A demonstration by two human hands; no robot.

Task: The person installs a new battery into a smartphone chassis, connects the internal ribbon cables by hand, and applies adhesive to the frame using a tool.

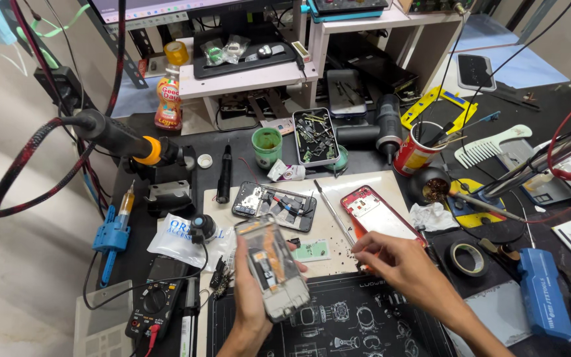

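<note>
Your clearest room is the dark mat [338, 317] at lower centre, between your two hands. Above it the pale mat [338, 198] is crowded: an open phone [273, 206], a red back cover [377, 213] and tweezers [333, 213] block passage. At lower left a multimeter [156, 301] stands in your way; at right, a tape roll [468, 258].

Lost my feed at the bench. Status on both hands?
Left hand grips opened phone. Right hand pinches something too small to tell, beside red phone shell. Tweezers lie nearby.

Both hands bare: left hand [251, 291], right hand [398, 261]; forearms unsleeved.
</note>
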